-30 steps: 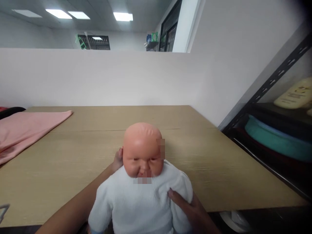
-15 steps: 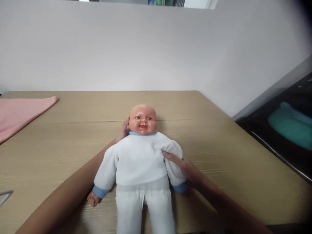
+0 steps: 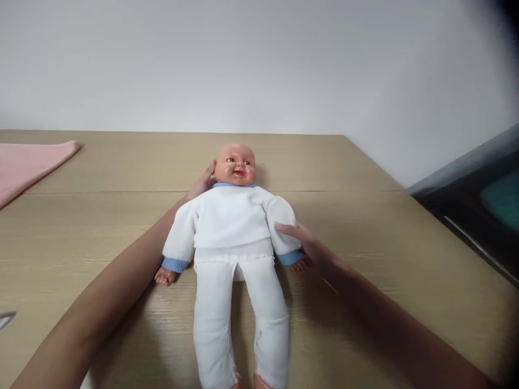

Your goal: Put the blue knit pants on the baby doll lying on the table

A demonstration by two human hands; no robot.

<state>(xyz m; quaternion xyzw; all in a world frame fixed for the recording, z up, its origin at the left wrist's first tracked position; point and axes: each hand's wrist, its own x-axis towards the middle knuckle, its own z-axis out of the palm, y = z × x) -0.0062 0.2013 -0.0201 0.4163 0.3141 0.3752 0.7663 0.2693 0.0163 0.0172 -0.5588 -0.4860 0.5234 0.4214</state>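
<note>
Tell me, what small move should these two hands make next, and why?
I'd probably ease the left hand away from the head of the bald, white-clothed plastic doll: the doll appears to lie face up on the light-brown wooden table, and the right hand has its thumb on one white sleeve. Part of the left hand is hidden behind the head, so slowly seems wise.

Doll point(image 3: 233, 216), feet beyond bottom edge

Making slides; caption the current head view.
Doll lying on a table, left hand beside its head, right hand on its sleeve.
</note>
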